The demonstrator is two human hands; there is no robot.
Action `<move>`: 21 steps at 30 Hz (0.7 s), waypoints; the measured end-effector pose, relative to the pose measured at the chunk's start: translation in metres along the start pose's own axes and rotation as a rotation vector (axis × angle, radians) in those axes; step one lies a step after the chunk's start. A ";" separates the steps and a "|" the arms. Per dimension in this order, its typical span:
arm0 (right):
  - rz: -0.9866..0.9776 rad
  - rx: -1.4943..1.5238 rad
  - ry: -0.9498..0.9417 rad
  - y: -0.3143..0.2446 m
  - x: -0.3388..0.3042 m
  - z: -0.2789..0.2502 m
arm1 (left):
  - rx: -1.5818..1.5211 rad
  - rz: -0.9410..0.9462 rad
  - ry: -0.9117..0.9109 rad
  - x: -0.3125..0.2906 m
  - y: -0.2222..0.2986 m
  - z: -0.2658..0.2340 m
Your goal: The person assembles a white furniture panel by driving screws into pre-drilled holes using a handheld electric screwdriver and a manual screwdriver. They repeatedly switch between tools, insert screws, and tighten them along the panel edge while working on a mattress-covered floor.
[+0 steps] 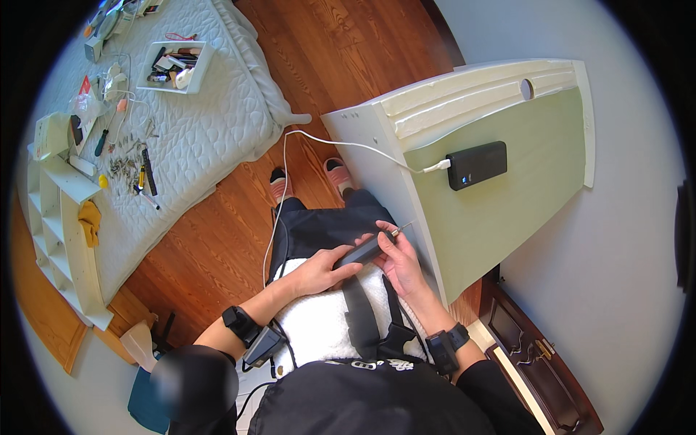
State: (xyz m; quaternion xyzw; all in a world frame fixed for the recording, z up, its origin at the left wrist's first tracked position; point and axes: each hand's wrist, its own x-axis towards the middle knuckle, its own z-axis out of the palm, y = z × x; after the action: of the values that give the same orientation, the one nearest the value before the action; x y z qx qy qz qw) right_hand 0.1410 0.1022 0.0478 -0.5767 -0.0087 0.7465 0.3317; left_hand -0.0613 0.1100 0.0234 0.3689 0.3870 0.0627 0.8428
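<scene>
Over my lap I hold a dark grey, stick-shaped electric screwdriver (360,253) in both hands, slanting up to the right. My left hand (319,271) is wrapped around its lower body. At the upper end, the fingers of my right hand (403,265) close around the tip, where a thin metal bit (406,226) sticks out. To the right, a black power bank (477,165) with a small lit display lies on a pale green sheet (507,232). A white cable (341,141) is plugged into its left side and loops down beside my left leg.
On the left, a bed (225,109) carries a white box (206,67) of small items, a scatter of screws (125,171), a screwdriver (101,143) and a white compartment shelf (54,217). The white desk edge (413,217) stands close beside my right hand. Dark drawers (533,355) stand lower right.
</scene>
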 end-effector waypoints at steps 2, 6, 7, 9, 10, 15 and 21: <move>-0.004 0.006 -0.001 0.001 0.000 0.000 | -0.002 -0.008 -0.005 0.000 0.000 0.000; 0.002 0.013 0.000 0.001 0.001 -0.001 | 0.014 0.000 0.001 0.001 -0.001 0.000; 0.001 0.012 0.002 0.002 0.000 -0.001 | 0.013 -0.012 0.001 0.002 -0.002 0.000; 0.000 0.010 0.003 0.002 0.000 -0.001 | 0.017 0.008 0.003 0.003 -0.004 0.000; 0.000 0.008 0.002 0.002 0.000 -0.001 | 0.010 -0.006 -0.002 0.003 -0.004 0.000; -0.006 -0.001 -0.005 0.002 0.001 -0.002 | 0.035 0.025 0.012 0.003 -0.006 0.000; -0.004 -0.036 -0.023 0.001 0.001 0.000 | 0.038 0.034 0.023 0.002 -0.005 0.000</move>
State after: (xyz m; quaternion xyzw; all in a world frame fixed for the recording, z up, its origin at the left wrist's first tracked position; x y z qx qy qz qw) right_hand 0.1405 0.1015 0.0464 -0.5740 -0.0272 0.7521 0.3227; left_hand -0.0606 0.1068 0.0191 0.3906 0.3916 0.0737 0.8299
